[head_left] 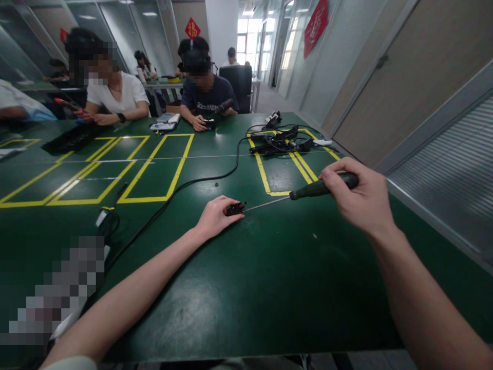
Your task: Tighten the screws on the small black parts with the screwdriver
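Observation:
My left hand (217, 217) is closed around a small black part (234, 209), pinching it just above the green table (246, 288) near the middle of the view. What kind of part it is I cannot make out. In my right hand (360, 198) is a screwdriver (318, 189) with a dark green handle and a long thin metal shaft. The shaft points left, and its tip reaches the right end of the black part. Whether the tip sits in a screw is too small to see.
A black cable (185, 184) curves across the table to a pile of black parts and cords (283, 141) at the far right. Yellow tape (148, 199) marks rectangles. A cable tie bundle (110, 218) lies left. Two people (119, 97) work across the table.

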`<action>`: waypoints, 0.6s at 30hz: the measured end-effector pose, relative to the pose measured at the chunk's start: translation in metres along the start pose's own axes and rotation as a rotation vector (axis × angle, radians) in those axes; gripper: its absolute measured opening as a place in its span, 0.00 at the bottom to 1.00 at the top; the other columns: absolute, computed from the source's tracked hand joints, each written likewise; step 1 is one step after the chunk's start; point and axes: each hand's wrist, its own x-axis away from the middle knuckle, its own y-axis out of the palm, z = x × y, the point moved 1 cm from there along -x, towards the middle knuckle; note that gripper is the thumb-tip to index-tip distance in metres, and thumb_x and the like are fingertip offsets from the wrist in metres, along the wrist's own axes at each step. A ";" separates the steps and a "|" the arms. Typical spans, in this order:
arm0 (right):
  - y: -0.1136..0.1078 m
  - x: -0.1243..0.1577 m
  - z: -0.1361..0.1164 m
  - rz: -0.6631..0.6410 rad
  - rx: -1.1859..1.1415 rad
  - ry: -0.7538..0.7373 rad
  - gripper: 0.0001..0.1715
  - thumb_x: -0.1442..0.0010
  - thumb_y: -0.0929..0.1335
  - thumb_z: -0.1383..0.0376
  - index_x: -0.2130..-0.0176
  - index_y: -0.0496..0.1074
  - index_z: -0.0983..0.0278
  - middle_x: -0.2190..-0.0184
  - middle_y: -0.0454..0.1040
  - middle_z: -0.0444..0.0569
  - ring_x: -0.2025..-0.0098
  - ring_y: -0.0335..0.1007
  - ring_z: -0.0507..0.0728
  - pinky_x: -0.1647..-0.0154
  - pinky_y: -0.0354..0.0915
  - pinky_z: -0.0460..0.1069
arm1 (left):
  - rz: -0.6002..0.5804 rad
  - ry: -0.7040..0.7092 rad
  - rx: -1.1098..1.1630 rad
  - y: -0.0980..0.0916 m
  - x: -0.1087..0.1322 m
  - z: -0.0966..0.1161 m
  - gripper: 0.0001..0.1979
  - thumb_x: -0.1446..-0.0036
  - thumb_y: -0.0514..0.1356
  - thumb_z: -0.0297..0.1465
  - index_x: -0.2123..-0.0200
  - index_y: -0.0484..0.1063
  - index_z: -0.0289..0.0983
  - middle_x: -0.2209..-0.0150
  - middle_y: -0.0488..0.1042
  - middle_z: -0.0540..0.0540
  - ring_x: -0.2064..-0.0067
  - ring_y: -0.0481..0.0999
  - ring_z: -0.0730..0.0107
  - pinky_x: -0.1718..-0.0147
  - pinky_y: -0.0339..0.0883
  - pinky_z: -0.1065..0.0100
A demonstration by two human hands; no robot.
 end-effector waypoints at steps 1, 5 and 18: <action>0.000 0.000 0.000 -0.004 -0.001 -0.003 0.17 0.37 0.68 0.54 0.73 0.70 0.61 0.81 0.62 0.41 0.79 0.54 0.50 0.75 0.52 0.49 | 0.001 -0.001 0.004 0.000 0.000 0.000 0.17 0.44 0.73 0.37 0.54 0.81 0.35 0.61 0.81 0.44 0.70 0.75 0.71 0.67 0.73 0.68; -0.002 -0.001 -0.005 -0.033 -0.015 -0.032 0.10 0.40 0.69 0.59 0.71 0.71 0.60 0.79 0.68 0.42 0.77 0.60 0.50 0.75 0.55 0.49 | 0.002 0.007 0.003 0.000 0.001 0.000 0.17 0.44 0.73 0.37 0.53 0.81 0.35 0.61 0.81 0.44 0.70 0.75 0.71 0.68 0.74 0.68; -0.012 -0.001 -0.011 -0.184 -0.033 -0.047 0.09 0.44 0.71 0.57 0.65 0.73 0.58 0.68 0.76 0.48 0.67 0.71 0.57 0.66 0.66 0.52 | 0.008 0.022 -0.018 -0.001 0.002 -0.002 0.17 0.43 0.72 0.37 0.53 0.81 0.36 0.61 0.80 0.44 0.69 0.75 0.71 0.68 0.74 0.68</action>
